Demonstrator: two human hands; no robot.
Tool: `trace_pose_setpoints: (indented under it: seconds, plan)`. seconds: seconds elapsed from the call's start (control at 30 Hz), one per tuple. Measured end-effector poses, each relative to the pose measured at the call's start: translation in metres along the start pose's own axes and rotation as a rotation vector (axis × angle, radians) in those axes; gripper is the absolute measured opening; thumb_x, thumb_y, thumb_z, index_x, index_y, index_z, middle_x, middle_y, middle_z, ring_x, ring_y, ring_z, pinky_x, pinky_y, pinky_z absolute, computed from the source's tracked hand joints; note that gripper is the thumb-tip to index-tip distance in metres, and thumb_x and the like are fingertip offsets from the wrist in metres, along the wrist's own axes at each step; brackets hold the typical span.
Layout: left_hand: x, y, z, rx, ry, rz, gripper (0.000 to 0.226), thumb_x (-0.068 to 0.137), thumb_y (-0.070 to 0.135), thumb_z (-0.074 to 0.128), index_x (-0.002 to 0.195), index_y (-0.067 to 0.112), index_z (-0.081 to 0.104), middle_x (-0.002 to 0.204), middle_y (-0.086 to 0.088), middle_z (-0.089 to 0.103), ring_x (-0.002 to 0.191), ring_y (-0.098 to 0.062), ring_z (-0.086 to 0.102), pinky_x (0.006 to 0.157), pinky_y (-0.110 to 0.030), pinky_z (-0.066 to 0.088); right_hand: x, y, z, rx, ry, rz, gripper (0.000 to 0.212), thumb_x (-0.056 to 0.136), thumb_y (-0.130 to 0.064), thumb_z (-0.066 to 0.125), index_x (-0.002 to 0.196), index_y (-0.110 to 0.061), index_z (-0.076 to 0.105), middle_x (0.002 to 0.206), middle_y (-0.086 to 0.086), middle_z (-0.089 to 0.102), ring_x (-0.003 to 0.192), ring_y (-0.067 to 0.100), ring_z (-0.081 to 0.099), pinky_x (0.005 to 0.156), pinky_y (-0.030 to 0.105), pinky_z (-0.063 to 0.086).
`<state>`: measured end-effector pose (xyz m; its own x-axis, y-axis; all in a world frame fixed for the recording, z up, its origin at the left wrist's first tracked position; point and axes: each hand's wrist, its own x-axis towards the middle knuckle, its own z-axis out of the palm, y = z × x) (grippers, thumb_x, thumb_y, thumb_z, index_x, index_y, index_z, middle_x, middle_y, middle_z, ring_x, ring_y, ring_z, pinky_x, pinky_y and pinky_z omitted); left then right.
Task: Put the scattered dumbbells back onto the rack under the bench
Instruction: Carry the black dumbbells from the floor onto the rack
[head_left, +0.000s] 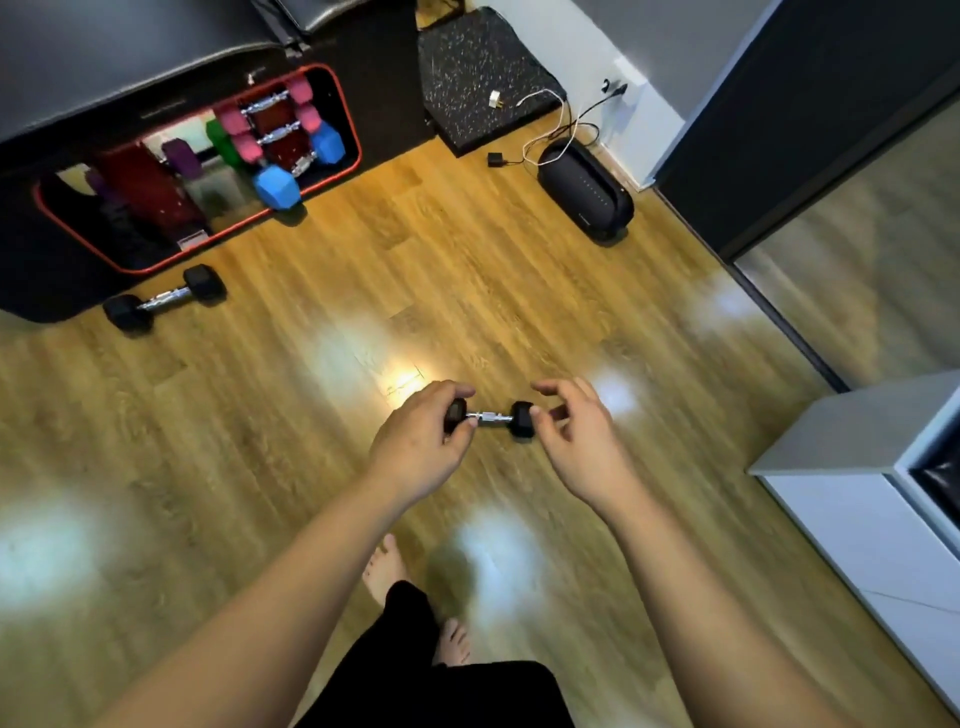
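Observation:
A small black dumbbell (511, 420) with a chrome handle sits low over the wooden floor between my hands. My left hand (418, 441) curls around its left head, with the index finger over the top and the thumb on the handle. My right hand (576, 439) hovers at the right head with its fingers spread and the thumb close to the head. A larger black dumbbell (165, 297) lies on the floor in front of the rack (340, 111) under the bench (130, 57). The red-rimmed rack holds pink, blue (278, 184), green and purple dumbbells.
A speckled black mat block (483, 78) stands right of the bench, with a charger and cables on it. A black speaker (587, 189) lies by the wall. A white cabinet (857, 493) is at the right. My bare feet (387, 569) are below my hands.

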<state>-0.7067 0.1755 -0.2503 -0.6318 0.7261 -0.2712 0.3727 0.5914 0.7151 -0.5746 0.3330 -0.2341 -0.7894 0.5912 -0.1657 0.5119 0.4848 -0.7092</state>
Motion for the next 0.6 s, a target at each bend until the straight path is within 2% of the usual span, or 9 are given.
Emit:
trace_pose_setpoints:
  seconds: [0.1,0.17,0.23,0.3,0.33,0.47,0.5,0.6]
  plan:
    - [0.022,-0.018,0.033,0.014,-0.001,-0.002,0.033,0.092,0.032,0.059,0.125,0.028,0.058,0.121,0.011,0.061,0.076,-0.011,0.047,0.081,-0.027,0.044,0.017,0.037,0.007,0.021,-0.011,0.030,0.022,0.097,-0.020,0.060,0.119,-0.019,0.064,0.108,-0.007,0.053,0.083,0.007,0.061,0.076,0.026,0.049]
    - [0.038,-0.030,0.058,0.013,-0.020,-0.008,0.030,0.092,0.032,0.058,0.122,0.028,0.059,0.116,0.010,0.062,0.088,-0.013,0.056,0.083,-0.030,0.046,0.033,0.063,0.014,0.046,0.022,0.049,0.019,0.097,-0.017,0.060,0.115,-0.021,0.064,0.108,-0.012,0.053,0.081,-0.001,0.060,0.074,0.021,0.046]
    - [0.055,-0.044,0.090,-0.020,-0.033,-0.069,0.027,0.093,0.031,0.058,0.119,0.027,0.062,0.112,0.009,0.063,0.099,-0.015,0.060,0.087,-0.034,0.048,0.051,0.092,0.024,0.074,0.057,0.082,0.016,0.097,-0.014,0.059,0.111,-0.021,0.064,0.107,-0.009,0.056,0.078,-0.005,0.059,0.070,0.013,0.043]
    - [0.071,-0.061,0.125,-0.098,-0.027,-0.176,0.021,0.092,0.029,0.060,0.112,0.027,0.065,0.106,0.010,0.066,0.100,-0.015,0.063,0.088,-0.036,0.050,0.065,0.122,0.040,0.104,0.097,0.099,0.015,0.097,-0.012,0.059,0.108,-0.020,0.063,0.105,-0.004,0.059,0.077,-0.007,0.058,0.066,0.006,0.040]
    - [0.081,-0.072,0.147,-0.155,-0.019,-0.231,0.016,0.092,0.028,0.061,0.108,0.027,0.066,0.102,0.011,0.068,0.097,-0.014,0.064,0.087,-0.036,0.051,0.073,0.142,0.053,0.111,0.094,0.098,0.014,0.097,-0.012,0.059,0.106,-0.021,0.063,0.104,-0.003,0.060,0.076,-0.005,0.058,0.066,0.006,0.040]
    - [0.119,-0.127,0.240,-0.306,0.031,-0.396,0.007,0.090,0.026,0.062,0.089,0.034,0.063,0.089,0.007,0.070,0.083,-0.015,0.067,0.082,-0.036,0.055,0.094,0.229,0.131,0.089,0.003,0.115,0.012,0.094,-0.022,0.058,0.105,-0.024,0.064,0.097,-0.002,0.065,0.073,0.006,0.059,0.068,0.027,0.050]
    - [0.130,-0.144,0.263,-0.322,0.066,-0.425,0.009,0.090,0.025,0.063,0.087,0.033,0.063,0.086,0.005,0.070,0.080,-0.017,0.067,0.080,-0.035,0.055,0.098,0.253,0.156,0.102,-0.016,0.127,0.012,0.093,-0.023,0.058,0.104,-0.024,0.064,0.094,-0.001,0.065,0.071,0.006,0.059,0.067,0.027,0.049]
    - [0.165,-0.197,0.323,-0.351,0.142,-0.495,0.006,0.090,0.021,0.064,0.090,0.024,0.068,0.085,0.002,0.071,0.080,-0.019,0.066,0.076,-0.029,0.051,0.111,0.310,0.229,0.157,-0.042,0.192,0.009,0.095,-0.016,0.060,0.101,-0.021,0.065,0.079,-0.010,0.060,0.060,-0.003,0.055,0.059,0.013,0.038]
